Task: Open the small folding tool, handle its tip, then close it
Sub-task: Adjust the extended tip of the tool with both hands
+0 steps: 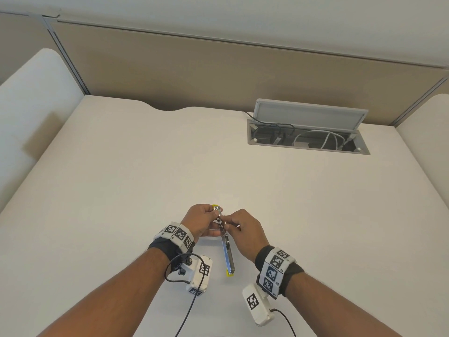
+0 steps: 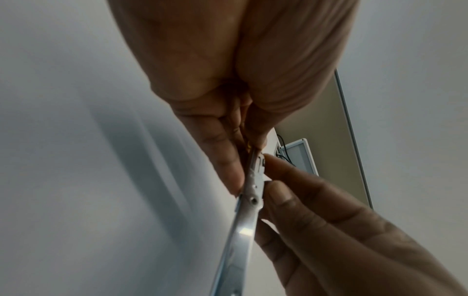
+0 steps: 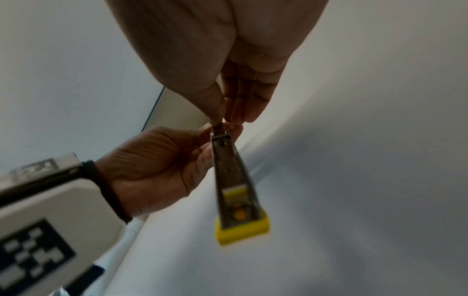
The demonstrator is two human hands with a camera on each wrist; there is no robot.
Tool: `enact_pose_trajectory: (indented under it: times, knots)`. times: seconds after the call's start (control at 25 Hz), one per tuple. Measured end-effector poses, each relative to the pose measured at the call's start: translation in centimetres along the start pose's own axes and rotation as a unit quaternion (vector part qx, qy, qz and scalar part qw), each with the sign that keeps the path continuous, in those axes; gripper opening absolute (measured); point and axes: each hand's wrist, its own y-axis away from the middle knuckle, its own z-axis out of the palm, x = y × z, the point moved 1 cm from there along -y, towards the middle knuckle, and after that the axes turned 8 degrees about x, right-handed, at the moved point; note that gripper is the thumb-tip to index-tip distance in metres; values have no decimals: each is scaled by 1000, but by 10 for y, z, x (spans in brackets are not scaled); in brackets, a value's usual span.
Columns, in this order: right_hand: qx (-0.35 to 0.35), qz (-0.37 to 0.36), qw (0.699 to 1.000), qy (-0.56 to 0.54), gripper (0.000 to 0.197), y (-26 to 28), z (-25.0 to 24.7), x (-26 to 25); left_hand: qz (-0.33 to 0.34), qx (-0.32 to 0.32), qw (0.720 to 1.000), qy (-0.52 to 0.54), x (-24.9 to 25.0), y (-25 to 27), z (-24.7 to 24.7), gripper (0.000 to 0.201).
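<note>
I look down at a big white desk. At the back of it there is a tan wall panel. On the far right side of the desk I see a gray cable box set into the top, with its lid tipped up. White and black wires lie inside it. It is well apart from my hands. Each wrist wears a band with black and white square marks, and a small white camera box hangs under each wrist with a black wire running off it.

Nothing sits on the desk between me and the tool. Only my own fingers cover part of it.

The small folding tool is up in the air above the near middle of the desk, held between both hands. It is unfolded into one long shiny metal strip. It has a yellow cap at the far end and a yellow cap at the near end, which points back at me.

My left hand grips the far half, with fingers and thumb curled round it. My right hand pinches the middle of the strip, right by the small hinge pin. The near half sticks out free below both hands.
</note>
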Motion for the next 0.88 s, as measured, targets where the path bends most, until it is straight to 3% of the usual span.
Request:
enact_pose_trajectory:
  times: [0.12, 0.48, 0.64, 0.76, 0.88]
  knots:
    - [-37, -40, 998, 42, 28, 4, 0, 5, -6, -2, 1000, 21, 1, 0, -1, 23]
    - [-112, -69, 989, 66, 41, 5, -5, 8, -10, -6, 999, 37, 1, 0, -2, 26]
    - [-138, -39, 988, 50, 52, 5, -8, 6, -8, -3, 999, 53, -1, -1, -4, 27]
    - [-137, -6, 989, 58, 71, 8, -10, 5, -2, 3, 998, 69, 2, -3, -4, 22]
    - [-173, 64, 982, 40, 84, 14, -8, 8, -2, 26, 997, 76, 5, -7, -5, 22]
